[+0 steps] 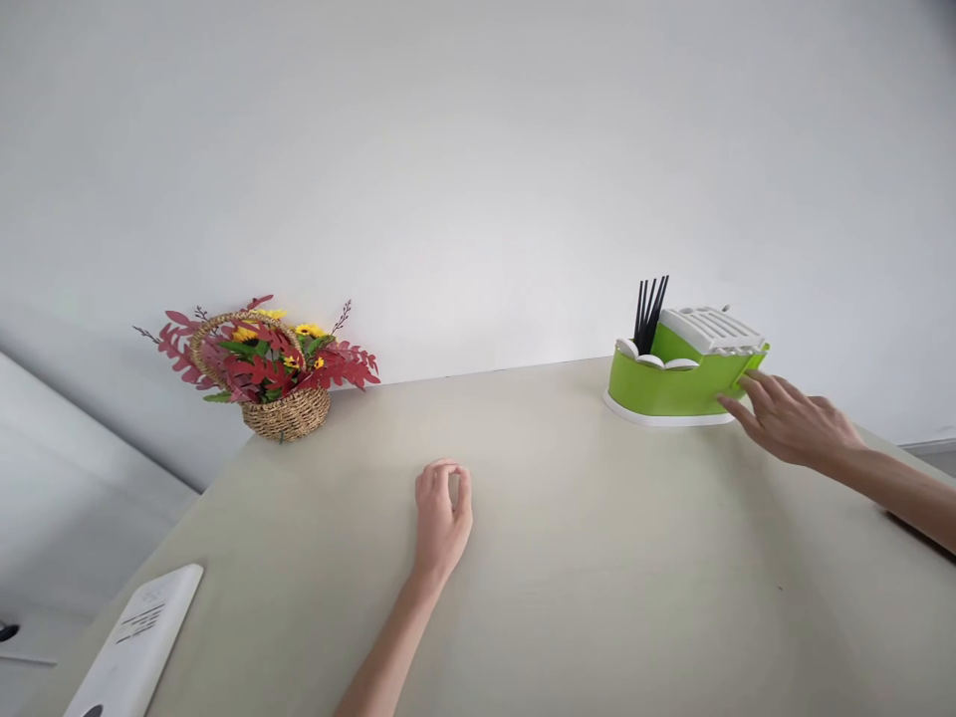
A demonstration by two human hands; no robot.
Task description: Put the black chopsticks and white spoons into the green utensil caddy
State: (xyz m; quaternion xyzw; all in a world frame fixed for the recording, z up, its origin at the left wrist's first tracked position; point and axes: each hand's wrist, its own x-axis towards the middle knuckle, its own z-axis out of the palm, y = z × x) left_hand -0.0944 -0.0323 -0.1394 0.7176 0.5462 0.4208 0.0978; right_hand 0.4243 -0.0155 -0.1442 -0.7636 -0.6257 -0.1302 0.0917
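Observation:
My left hand (443, 513) rests on the table in the middle, its fingers curled in to meet the thumb. Nothing shows inside that curl. Over at the right, my right hand (799, 423) reaches to the near right end of a green and white caddy (657, 390). The fingers are stretched forward and apart, with their tips at the caddy's wall; whether they press on it I cannot tell. Thin black sticks (649, 314) stand in the caddy's left part. Its raised right part has a white slotted top (717, 329).
A wicker basket (288, 416) of red leaves and yellow flowers stands at the table's back left. A white device with slots (138, 637) lies at the left edge. Behind the table (568, 558) rises a plain wall (478, 179). A dark object (920, 536) is partly hidden under my right forearm.

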